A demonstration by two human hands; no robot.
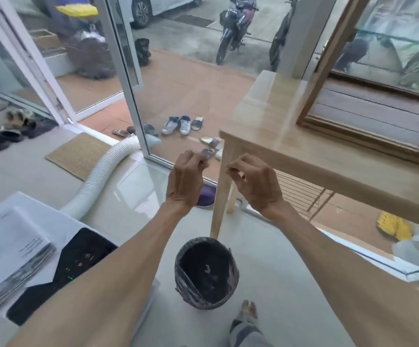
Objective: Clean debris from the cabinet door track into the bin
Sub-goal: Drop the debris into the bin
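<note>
My left hand [185, 179] and my right hand [253, 184] are raised side by side in front of me, each with the fingertips pinched together. No debris shows between the fingers. Below them on the floor stands a round bin [204, 239] lined with a dark bag, with a few small scraps inside. To the right, a wooden-framed glass cabinet [328, 71] rests on a pale wooden table [266, 116]. Its bottom rail with the door track [358, 144] runs along the tabletop, an arm's length from my right hand.
The table's leg [219, 196] stands just behind the bin. A white ribbed hose [98, 176] leads to a white appliance with a black panel [83, 259] and papers [10, 251] at left. A white-framed glass door [133, 96] is ahead. My foot [248, 309] is beside the bin.
</note>
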